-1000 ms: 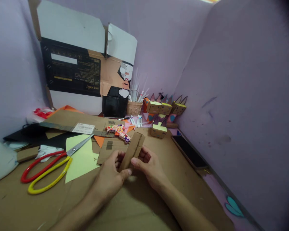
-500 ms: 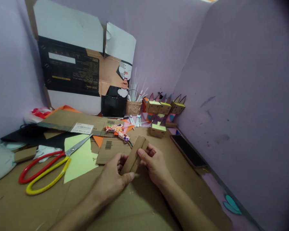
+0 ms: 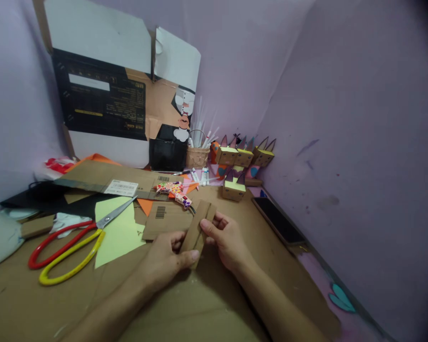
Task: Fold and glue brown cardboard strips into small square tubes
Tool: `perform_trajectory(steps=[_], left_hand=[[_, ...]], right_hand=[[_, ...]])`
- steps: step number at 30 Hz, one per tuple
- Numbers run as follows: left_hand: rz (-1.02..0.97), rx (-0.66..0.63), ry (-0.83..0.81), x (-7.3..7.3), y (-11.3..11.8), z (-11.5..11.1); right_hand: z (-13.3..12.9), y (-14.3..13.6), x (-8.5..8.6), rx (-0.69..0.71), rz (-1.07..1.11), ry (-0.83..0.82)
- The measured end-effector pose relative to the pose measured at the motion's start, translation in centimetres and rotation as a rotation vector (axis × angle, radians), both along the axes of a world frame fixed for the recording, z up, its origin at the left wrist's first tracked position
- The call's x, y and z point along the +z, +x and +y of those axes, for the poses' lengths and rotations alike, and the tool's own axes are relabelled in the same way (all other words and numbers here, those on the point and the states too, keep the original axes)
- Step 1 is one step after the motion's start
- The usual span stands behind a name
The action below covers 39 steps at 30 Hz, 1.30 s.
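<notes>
A narrow folded cardboard piece [image 3: 199, 228] is held tilted above the cardboard-covered table, with a crease along its length. My left hand [image 3: 169, 254] grips its lower left end, the thumb lying across the near end. On the right side, my right hand [image 3: 224, 237] pinches its edge with the thumb on top. The fingertips beneath the piece are hidden. Just behind it lies a colourful patterned glue gun [image 3: 174, 192]. A flat cardboard piece with a barcode [image 3: 167, 219] rests to the left of the held piece.
Scissors with red and yellow handles [image 3: 102, 228] lie on yellow-green paper [image 3: 119, 247] at the left. A phone [image 3: 280, 221] is by the right wall. Behind stand small eared cardboard boxes [image 3: 234, 190], a basket of markers [image 3: 198, 157] and a large opened carton [image 3: 103, 99].
The held cardboard has turned slightly, showing more of its creased face, and sits a little further left. Both hands still grip it. The view has shifted slightly.
</notes>
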<state>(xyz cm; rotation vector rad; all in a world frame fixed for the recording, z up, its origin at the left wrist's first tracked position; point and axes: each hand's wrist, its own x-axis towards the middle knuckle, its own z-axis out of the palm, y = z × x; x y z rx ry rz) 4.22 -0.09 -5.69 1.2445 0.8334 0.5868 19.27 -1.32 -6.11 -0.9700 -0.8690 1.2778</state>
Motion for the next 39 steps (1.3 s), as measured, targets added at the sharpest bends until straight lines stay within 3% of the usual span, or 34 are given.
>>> perform_trajectory(steps=[9,16,26,34,39], left_hand=[[0.101,0.081,0.139,-0.4,0.6,-0.5],[0.097,0.038,0.130,-0.1,0.4,-0.5],[0.200,0.062,0.121,1.4,-0.2,-0.6],[0.207,0.148,0.170,2.9,-2.3,0.6],[0.237,0.097,0.138,3.0,-2.8,0.7]], right_hand=[[-0.1,-0.2,0.0,-0.001,-0.063,0.017],[-0.4,0.2,0.4,0.053,-0.097,0.014],[0.2,1.5,0.4,-0.175,-0.112,0.057],[-0.1,2.5,1.1,0.154,-0.134,0.041],[-0.5,1.8,0.4,0.222,-0.117,-0.019]])
